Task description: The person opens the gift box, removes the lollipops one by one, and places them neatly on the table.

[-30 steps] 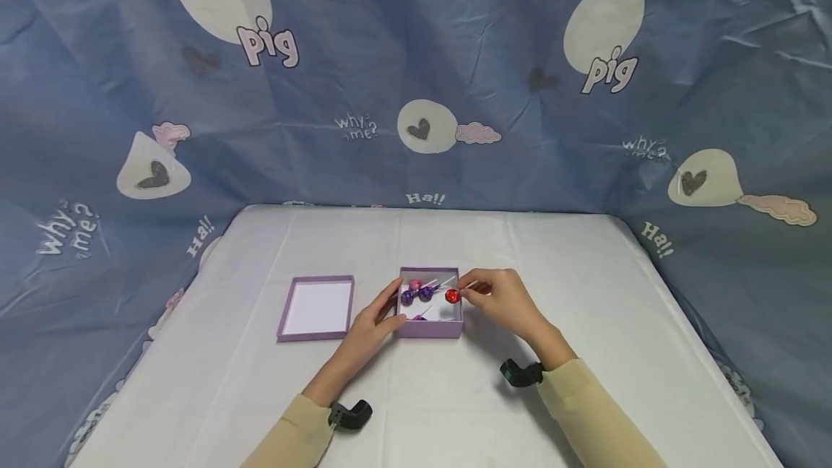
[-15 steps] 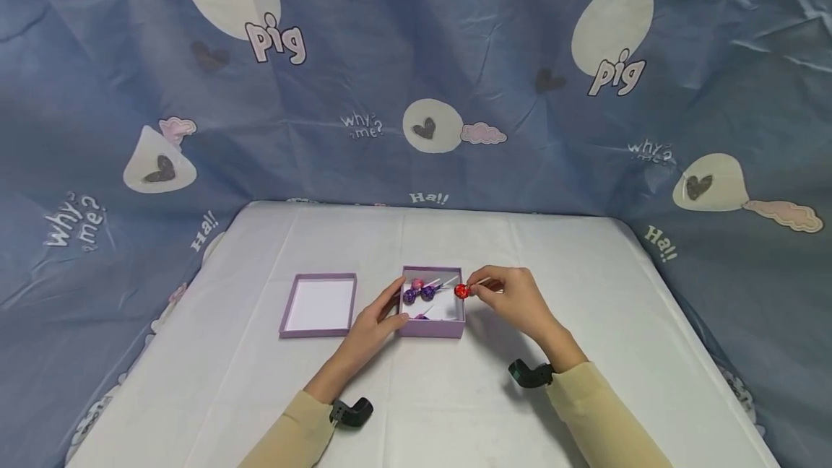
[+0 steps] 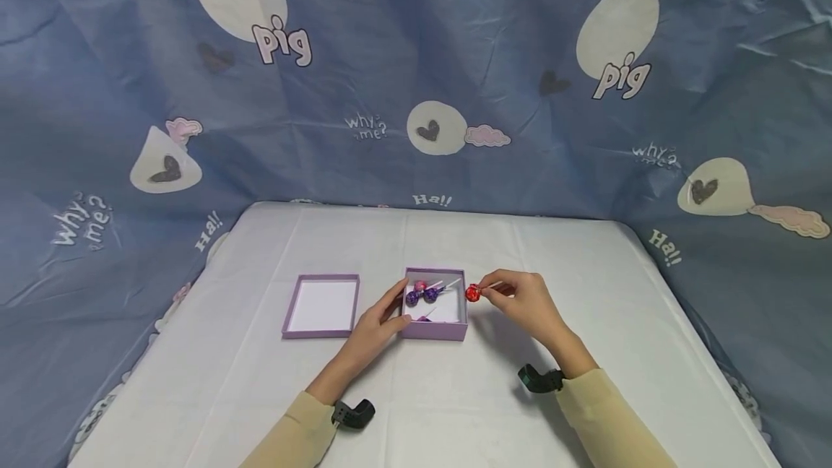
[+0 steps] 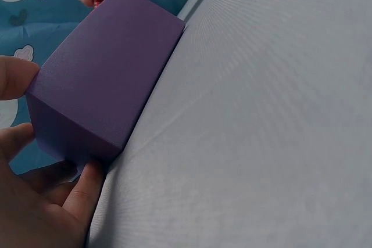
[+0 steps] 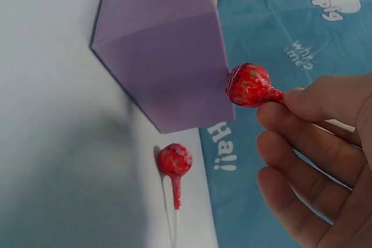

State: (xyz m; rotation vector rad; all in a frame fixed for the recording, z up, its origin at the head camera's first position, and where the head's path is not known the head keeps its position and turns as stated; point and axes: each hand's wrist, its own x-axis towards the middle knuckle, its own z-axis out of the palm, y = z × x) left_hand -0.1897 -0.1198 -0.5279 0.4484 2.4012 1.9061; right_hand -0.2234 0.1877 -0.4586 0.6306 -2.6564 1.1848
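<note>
Right grip [image 3: 523,302] pinches red lollipop [image 5: 249,86] just off the 3 o'clock edge of the purple box [image 3: 434,331]; contact unclear. Left grip [image 3: 373,323] clasps the box's 9 o'clock side. 2nd red lollipop [image 5: 175,160] lies beside the box. Inside: 2 purple lollipops [image 3: 412,299], 1 pink lollipop [image 3: 420,285]. Lid [image 3: 321,307] at 9 o'clock; at 12 o'clock the table [image 3: 455,410] runs to its far edge.

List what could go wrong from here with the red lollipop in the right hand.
The held lollipop, pinched at its neck by the right hand, might slip and drop. It is close beside the purple box and could knock against it. A second red lollipop lies on the table nearby and might roll if bumped.
</note>
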